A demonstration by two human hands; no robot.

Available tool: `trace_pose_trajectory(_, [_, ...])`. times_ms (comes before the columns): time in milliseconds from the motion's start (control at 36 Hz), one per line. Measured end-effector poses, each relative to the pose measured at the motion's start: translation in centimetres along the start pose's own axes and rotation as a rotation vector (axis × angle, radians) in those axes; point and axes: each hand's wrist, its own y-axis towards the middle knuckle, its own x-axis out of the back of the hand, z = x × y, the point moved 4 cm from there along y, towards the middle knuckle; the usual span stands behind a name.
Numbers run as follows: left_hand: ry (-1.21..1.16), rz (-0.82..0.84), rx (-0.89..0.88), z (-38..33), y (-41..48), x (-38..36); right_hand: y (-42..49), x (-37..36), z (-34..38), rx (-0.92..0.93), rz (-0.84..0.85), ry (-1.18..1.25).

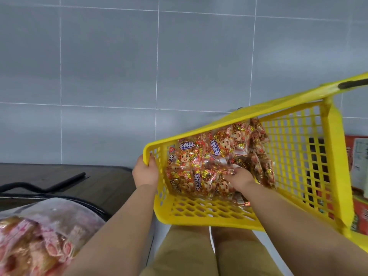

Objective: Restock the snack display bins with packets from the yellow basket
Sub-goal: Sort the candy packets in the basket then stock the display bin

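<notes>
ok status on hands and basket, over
Left hand grips yellow basket rim, basket tilted. Right hand in among beef cube packets, grip unclear. Nothing blocking the reach.

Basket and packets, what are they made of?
The basket looks like hard moulded plastic, smooth and slightly glossy. It seems to be one bright yellow piece with a grid of holes. The packets seem to be thin, shiny plastic film. They look crinkled, they glint, and they are partly see-through, showing small wrapped pieces inside.
</notes>
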Motion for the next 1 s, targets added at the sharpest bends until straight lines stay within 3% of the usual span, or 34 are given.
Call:
trace_pose_trajectory(167, [0.032, 0.039, -0.004, -1.0, -0.3, 0.4, -3.5, 2.7, 0.3, 0.152, -0.103, -0.094])
trace_pose_trajectory(278, [0.071, 0.129, 0.051, -1.6, -0.5, 0.8, -5.3, 5.0, -0.8, 0.198, -0.141, 0.07])
trace_pose_trajectory(361, [0.044, 0.002, -0.002, -2.4, -1.5, 2.2, -6.5, 6.0, -1.0, 0.211, -0.077, 0.253])
trace_pose_trajectory(444, [-0.006, -0.145, -0.207, -4.0, -3.6, 3.6, -7.7, 6.0, -0.2, 0.191, 0.002, 0.431])
trace_pose_trajectory(528, [-0.087, 0.139, -0.238, -4.7, -5.6, 2.5, -8.6, 5.4, 1.0, 0.211, 0.025, 0.468])
trace_pose_trajectory(639, [-0.176, 0.721, 0.085, -3.8, -8.0, 0.1, -10.1, 3.9, 2.8, 0.347, 0.095, 0.327])
trace_pose_trajectory(694, [-0.199, 0.881, 0.224, -3.0, -8.8, -0.7, -10.8, 2.6, 4.0, 0.413, 0.179, 0.262])
trace_pose_trajectory(750, [-0.304, 0.938, 0.325, -2.4, -9.1, -1.0, -11.3, 1.1, 5.6, 0.472, 0.262, 0.271])
trace_pose_trajectory(889, [-0.479, 0.874, 0.284, -1.2, -7.7, 0.5, -9.8, -1.0, 8.8, 0.449, 0.319, 0.376])
trace_pose_trajectory(1000, [-0.489, 0.582, 0.183, -0.7, -5.5, 2.9, -6.4, -2.3, 10.1, 0.315, 0.385, 0.569])
